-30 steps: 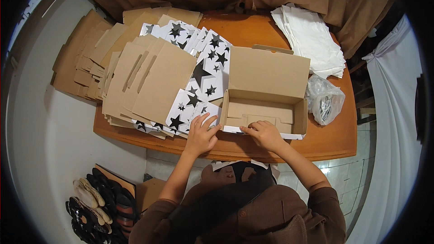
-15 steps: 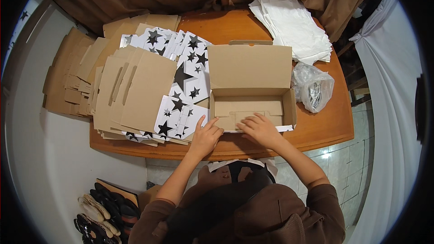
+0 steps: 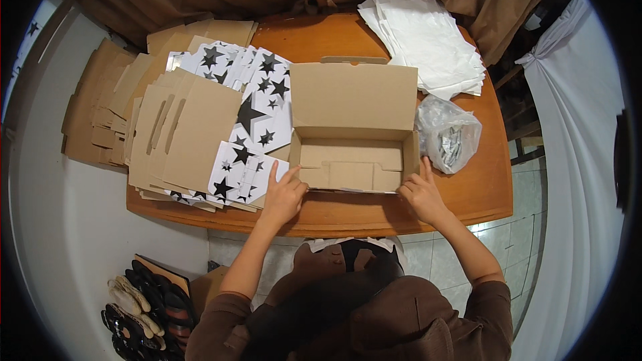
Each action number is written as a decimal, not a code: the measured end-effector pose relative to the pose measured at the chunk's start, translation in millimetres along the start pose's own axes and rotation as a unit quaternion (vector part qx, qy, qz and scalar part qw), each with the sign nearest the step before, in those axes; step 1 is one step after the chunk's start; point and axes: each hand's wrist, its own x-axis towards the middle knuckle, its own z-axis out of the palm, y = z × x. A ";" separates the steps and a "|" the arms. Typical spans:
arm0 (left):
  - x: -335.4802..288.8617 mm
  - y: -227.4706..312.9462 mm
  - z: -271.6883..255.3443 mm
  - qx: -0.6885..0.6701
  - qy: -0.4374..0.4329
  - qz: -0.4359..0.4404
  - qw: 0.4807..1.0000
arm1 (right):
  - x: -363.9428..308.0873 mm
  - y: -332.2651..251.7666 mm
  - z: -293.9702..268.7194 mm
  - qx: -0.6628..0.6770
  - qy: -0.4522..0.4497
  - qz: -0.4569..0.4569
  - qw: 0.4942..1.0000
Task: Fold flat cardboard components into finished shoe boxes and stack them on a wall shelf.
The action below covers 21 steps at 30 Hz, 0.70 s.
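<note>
A brown cardboard box [image 3: 352, 145] stands on the wooden table in front of me, its lid [image 3: 354, 97] raised at the far side. Nothing lies inside; folded flaps show on its bottom. My left hand [image 3: 283, 196] is closed at the near left corner, index finger stretched forward along the side. At the near right corner, my right hand [image 3: 422, 194] grips the box with its index finger also pointing forward. The undersides of both hands are hidden.
Left of the box lie flat cardboard pieces [image 3: 200, 127] and star-printed white sheets [image 3: 264, 103]. A clear plastic bag [image 3: 449, 135] sits close on the right, below stacked white paper [image 3: 428, 40]. The table's near edge [image 3: 348, 228] runs before me. Shoes [image 3: 144, 307] stand at lower left.
My right hand has moved from the middle of the box's near wall to its near right corner. My left hand stays at the left corner. The view has shifted slightly.
</note>
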 end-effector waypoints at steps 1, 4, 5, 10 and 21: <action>1.9 1.3 -0.5 -0.001 -0.001 0.000 1.000 | -0.6 3.0 2.5 0.000 -0.001 0.001 1.000; 6.5 5.5 -2.7 0.054 -0.043 -0.020 0.997 | -3.0 14.0 4.1 0.045 -0.005 -0.051 0.998; 9.6 12.1 -1.3 0.054 -0.042 -0.021 0.997 | -5.6 18.3 -0.9 0.043 -0.005 -0.053 0.998; 37.6 74.2 -9.6 0.054 0.074 -0.085 0.992 | -21.1 55.2 -31.8 0.061 0.029 -0.067 0.995; 82.5 195.9 58.3 -0.034 0.120 0.003 0.992 | -18.6 109.7 -7.2 -0.033 0.032 -0.256 0.966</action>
